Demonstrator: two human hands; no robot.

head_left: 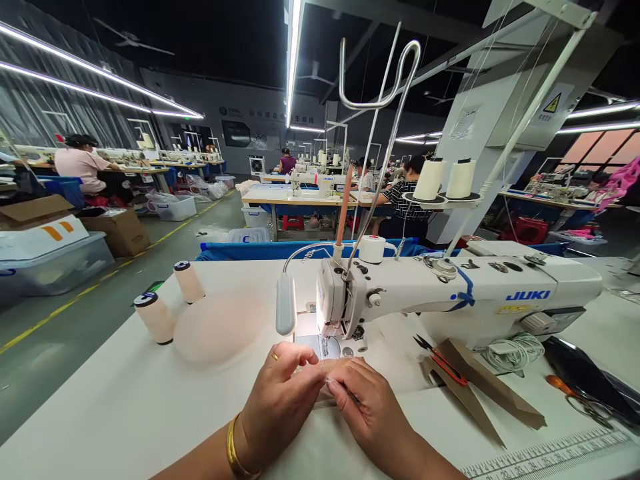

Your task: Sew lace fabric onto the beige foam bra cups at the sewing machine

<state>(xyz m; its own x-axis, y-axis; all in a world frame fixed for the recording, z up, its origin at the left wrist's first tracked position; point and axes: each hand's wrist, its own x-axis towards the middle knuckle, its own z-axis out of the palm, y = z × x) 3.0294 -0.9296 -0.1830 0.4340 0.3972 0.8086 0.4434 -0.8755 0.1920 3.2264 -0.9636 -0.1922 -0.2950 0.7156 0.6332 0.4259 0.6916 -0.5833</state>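
My left hand (283, 393) and my right hand (365, 400) meet on the white table (125, 400), just in front of the needle of a white JUKI sewing machine (450, 293). Both hands have their fingers pinched together on a small pale piece of fabric (325, 381), which the fingers mostly hide. A ring and a gold bangle are on my left hand. The machine's small lamp (286, 303) lights the needle plate behind my fingertips.
Two thread cones (170, 303) lie at the left on the table. Red-handled snips (443, 360), brown card strips (480, 387), a coiled white cord (515, 350) and orange-handled scissors (575, 397) lie at the right. Other people sew at tables behind.
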